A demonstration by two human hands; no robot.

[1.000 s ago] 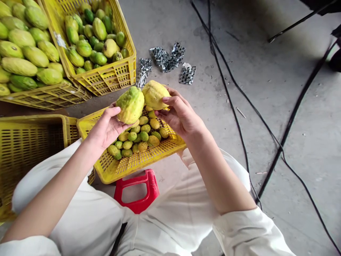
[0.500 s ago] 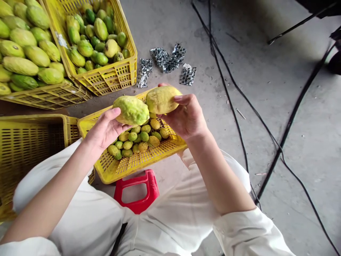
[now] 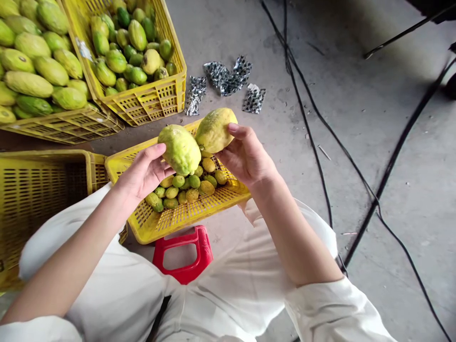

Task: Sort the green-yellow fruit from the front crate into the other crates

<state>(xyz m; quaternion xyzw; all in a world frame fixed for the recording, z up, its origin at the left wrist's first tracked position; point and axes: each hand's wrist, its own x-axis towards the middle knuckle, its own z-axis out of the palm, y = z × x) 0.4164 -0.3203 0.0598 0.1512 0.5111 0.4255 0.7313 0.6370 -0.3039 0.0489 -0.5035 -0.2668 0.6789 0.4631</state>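
Note:
My left hand is closed round a bumpy green-yellow citron, thumb on its left side. In my right hand I grip a yellower citron, the thumb over its right end. The two fruits are side by side, apparently touching, above a yellow plastic crate. Inside that crate lie many small green and yellow fruits, partly hidden by my hands and the citrons.
Two yellow crates at upper left hold larger fruits and mixed green ones. Another yellow crate stands by my left leg. A red stool shows between my legs. Crumpled foil wrappers and black cables lie on the concrete floor.
Both citrons have been turned in my fingers, first to lying lengthwise, then to tilted positions. Each hand keeps hold of its own fruit over the crate.

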